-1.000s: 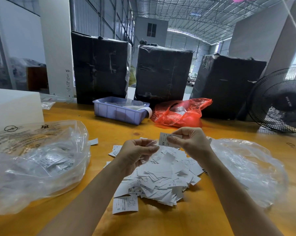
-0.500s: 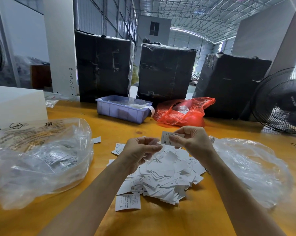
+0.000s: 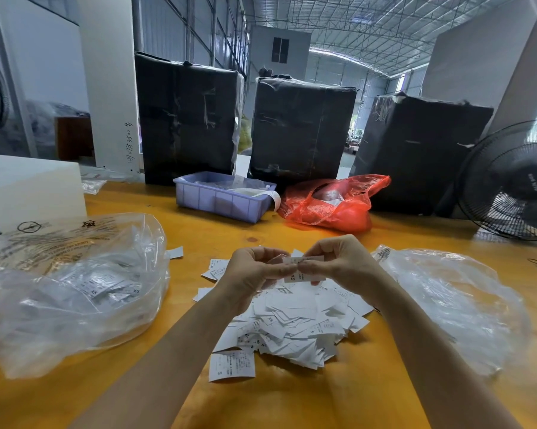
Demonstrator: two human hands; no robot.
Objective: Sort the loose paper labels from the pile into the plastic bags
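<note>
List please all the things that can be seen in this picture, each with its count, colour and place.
table: one, yellow wood, under everything
pile of labels: one, white, table middle
held label: one, white, marked XS, above the pile
left bag: one, clear plastic, labels inside, left of the pile
right bag: one, clear plastic, right of the pile
tray: one, lilac, far side of the table
red bag: one, right of the tray
wrapped bales: three, black, behind the table
fan: one, black, far right
white block: one, far left
left hand: grips labels
right hand: pinches the held label
</note>
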